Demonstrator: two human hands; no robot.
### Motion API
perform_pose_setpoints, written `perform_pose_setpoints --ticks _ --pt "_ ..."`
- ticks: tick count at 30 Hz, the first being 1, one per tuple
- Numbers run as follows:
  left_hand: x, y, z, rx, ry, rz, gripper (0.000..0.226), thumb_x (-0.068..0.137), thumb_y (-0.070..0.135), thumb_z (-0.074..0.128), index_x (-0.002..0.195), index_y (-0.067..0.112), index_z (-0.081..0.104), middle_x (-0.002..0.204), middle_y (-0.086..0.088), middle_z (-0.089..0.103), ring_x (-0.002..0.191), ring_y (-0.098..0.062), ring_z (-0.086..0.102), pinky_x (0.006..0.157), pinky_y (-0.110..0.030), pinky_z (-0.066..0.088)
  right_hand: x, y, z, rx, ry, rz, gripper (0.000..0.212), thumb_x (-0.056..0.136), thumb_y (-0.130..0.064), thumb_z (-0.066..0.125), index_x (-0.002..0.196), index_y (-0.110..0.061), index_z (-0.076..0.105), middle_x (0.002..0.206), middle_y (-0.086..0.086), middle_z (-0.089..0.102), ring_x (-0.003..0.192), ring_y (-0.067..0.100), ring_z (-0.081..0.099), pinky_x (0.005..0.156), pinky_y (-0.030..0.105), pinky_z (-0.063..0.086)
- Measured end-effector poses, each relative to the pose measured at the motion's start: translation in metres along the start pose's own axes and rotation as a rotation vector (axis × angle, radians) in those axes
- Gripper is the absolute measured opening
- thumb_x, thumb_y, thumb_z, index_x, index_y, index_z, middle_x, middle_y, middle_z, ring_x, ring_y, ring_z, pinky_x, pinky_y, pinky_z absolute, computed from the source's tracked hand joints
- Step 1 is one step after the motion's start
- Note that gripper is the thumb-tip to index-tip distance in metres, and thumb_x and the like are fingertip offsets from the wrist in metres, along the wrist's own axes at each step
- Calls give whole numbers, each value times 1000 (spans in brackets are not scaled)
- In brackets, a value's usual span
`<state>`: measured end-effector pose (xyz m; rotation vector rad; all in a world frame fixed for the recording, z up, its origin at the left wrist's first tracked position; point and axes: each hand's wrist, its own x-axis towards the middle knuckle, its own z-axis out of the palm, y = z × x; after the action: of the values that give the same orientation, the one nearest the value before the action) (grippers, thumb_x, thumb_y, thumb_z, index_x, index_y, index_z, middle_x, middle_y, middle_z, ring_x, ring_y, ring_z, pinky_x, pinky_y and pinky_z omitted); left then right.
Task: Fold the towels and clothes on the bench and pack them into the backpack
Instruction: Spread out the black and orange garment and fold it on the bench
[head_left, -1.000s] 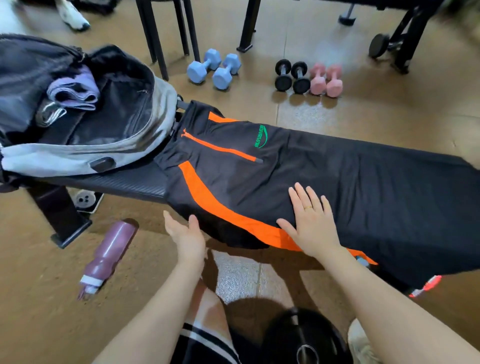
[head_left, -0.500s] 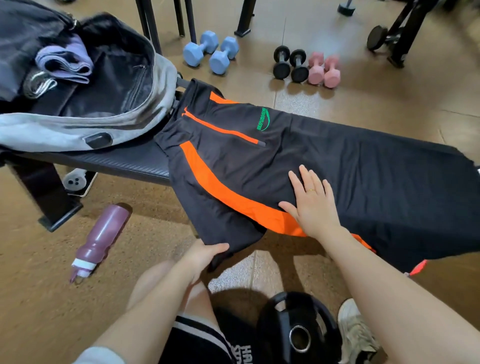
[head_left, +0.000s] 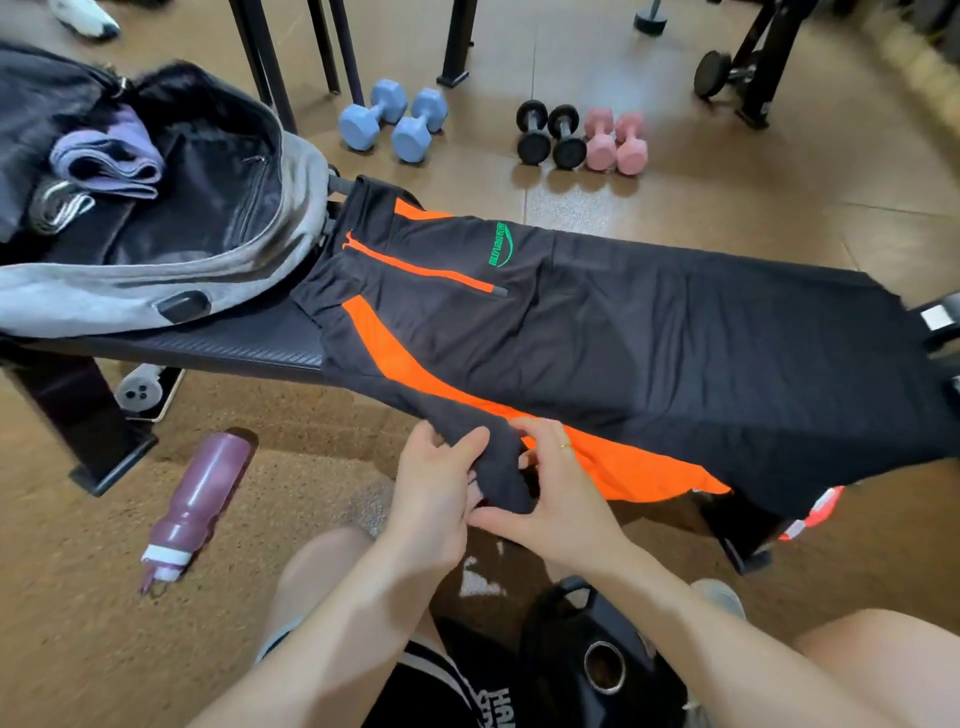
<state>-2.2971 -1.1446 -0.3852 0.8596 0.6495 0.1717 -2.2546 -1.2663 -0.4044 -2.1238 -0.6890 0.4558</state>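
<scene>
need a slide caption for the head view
Both hands, left and right, grip the trousers hem beside the open backpack on the bench.

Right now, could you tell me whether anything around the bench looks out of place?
A purple water bottle lies on its side on the floor by the bench leg, seemingly dropped. The black-and-orange trousers' near edge hangs off the bench, gripped by both hands.
</scene>
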Motion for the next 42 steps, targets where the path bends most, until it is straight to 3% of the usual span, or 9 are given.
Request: perform_pose_setpoints --ticks 8,17,20,23,27,31,35,39,42 --pt "18 28 8 341 132 288 50 89 1 54 128 29 42 48 6 39 53 -11 40 55 -19 44 19 -3 -40 -50 262 4 33 80 9 49 75 -23 55 67 -15 55 63 2 52 58 11 35" --pt "21 54 7 217 -262 -10 48 87 -16 40 124 13 48 112 -8 63 99 -17 64 82 -21 54 37 -29 -43 183 -173 21 66 66 -20 82 118 -29 42 107 -18 54 86 -6 53 74 10 43" --pt "22 51 5 474 -266 83 40 86 -9 51 120 12 55 91 -2 70 82 -9 64 74 -17 51 36 -30 -16 208 88 47 58 64 -42 74 111 -24 46 102 -13 59 88 -6 55 74 6 39" --pt "27 58 3 917 -166 317 22 83 3 60 97 18 68 66 7 67 58 3 59 59 -10 41 42 -26 -10 103 237 29 20 76 -5 65 86 -20 56 73 -11 59 67 -7 53 62 7 38" --pt "37 69 -7 1375 -46 543 11 84 26 64 86 19 73 82 1 63 79 -11 56 70 -18 37 58 -25 -50 32 225 100 28 74 4 57 72 -24 61 69 -10 62 60 -7 52 59 7 38" --pt "58 79 -14 1421 81 627 20 88 30 60 91 15 71 104 -4 53 105 -25 46 91 -36 34 103 -53 -95 135 178 46 19 83 -5 65 72 -20 63 66 -9 57 59 -4 48 63 11 39" --pt "87 95 -4 1257 50 561 18 97 24 45 84 13 50 86 -7 60 86 -28 52 67 -29 27 189 -81 -100 -183 62 -62 19 87 -10 59 69 -17 59 66 -7 52 66 9 48 62 16 37" --pt "135 81 -24 1501 251 480 26 98 27 41 100 6 55 105 -20 63 101 -38 54 76 -39 40 217 -43 -65 -342 90 62 37 92 -19 55 127 -11 50 119 10 56 115 28 49 98 37 40" --pt "153 66 -28 1686 298 506 28 99 28 34 104 7 53 105 -18 63 97 -37 57 72 -37 39 165 7 -53 -436 226 151 39 92 -29 54 126 -11 52 123 13 52 116 32 48 96 41 40"
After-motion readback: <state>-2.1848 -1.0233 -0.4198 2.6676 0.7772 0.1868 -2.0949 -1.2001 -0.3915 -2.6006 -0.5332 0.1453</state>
